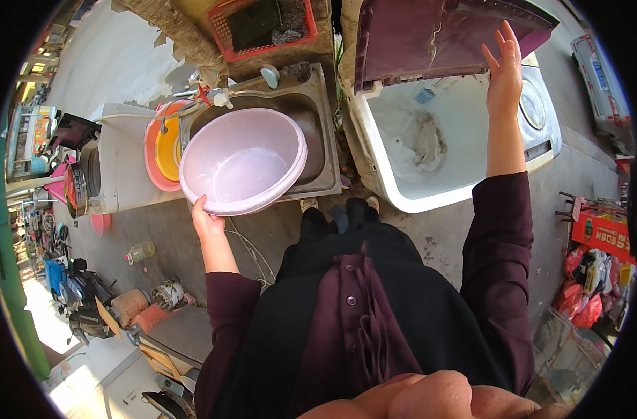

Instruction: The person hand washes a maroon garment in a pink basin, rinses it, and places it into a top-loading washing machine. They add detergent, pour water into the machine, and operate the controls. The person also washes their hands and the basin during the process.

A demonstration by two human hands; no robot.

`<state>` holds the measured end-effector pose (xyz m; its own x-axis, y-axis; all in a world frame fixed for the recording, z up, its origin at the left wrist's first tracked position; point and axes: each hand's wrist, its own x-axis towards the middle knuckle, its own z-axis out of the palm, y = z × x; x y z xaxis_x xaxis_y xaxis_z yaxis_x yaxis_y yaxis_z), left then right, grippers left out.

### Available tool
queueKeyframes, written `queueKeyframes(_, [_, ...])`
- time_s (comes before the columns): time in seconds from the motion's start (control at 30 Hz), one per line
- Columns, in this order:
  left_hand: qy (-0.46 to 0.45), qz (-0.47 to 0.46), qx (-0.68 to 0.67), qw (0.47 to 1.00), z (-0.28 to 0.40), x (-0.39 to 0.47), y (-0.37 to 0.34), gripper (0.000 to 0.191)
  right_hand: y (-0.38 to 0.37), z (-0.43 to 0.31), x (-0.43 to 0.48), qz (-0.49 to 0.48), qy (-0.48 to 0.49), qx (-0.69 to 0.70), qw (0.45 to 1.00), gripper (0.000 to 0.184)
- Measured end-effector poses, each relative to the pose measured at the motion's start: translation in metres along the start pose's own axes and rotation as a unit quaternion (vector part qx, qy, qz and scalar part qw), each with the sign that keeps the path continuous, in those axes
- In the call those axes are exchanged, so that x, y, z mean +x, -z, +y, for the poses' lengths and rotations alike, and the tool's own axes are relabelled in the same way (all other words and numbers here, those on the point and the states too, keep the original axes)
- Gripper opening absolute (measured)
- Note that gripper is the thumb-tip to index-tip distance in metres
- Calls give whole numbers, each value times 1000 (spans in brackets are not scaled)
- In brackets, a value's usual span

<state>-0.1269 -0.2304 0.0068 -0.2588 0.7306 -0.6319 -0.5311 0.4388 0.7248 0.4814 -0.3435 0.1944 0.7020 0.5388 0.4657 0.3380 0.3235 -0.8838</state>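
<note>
A large pale pink plastic basin (245, 162) rests tilted over the metal sink (323, 157), and my left hand (208, 220) grips its near left rim. My right hand (504, 73) is raised, its fingers spread, at the raised dark purple lid (428, 39) of a washing machine; whether the palm touches the lid I cannot tell. Below the lid, the white washing tub (454, 152) stands uncovered, with greyish matter on its bottom. A white tap (223, 99) with a red handle stands behind the basin.
Orange and yellow basins (166, 149) stand left of the sink, beside another washing machine (124, 157). Behind the sink lies a red plastic basket (226, 47). A plastic bottle (140, 251) and a loose hose (247, 243) lie on the floor. Bagged items (585, 293) are at the right.
</note>
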Motion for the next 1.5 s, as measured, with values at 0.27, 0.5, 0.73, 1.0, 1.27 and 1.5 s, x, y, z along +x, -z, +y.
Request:
queueKeyframes(0.27, [41, -39, 22, 998, 5, 92, 14, 50, -60, 23, -105, 95, -128, -5, 987, 51])
queueKeyframes(0.5, [32, -110, 31, 993, 12, 160, 60, 51, -195, 89, -239, -107, -290, 80, 948, 27])
queueKeyframes(0.73, [-3, -131, 81, 988, 27, 147, 58, 61, -325, 89, -259, -339, -260, -107, 898, 28])
queueKeyframes(1.0, [129, -24, 386, 913, 6, 145, 20, 50, -456, 125, -216, -372, -117, -393, 833, 56])
queueKeyframes(1.27, [-25, -98, 255, 962, -17, 156, -66, 39, -482, 179, -212, -461, -49, -389, 796, 49])
queueKeyframes(1.5, [150, -252, 26, 956, -67, 239, -177, 41, -486, 210, -195, -539, 75, -322, 774, 41])
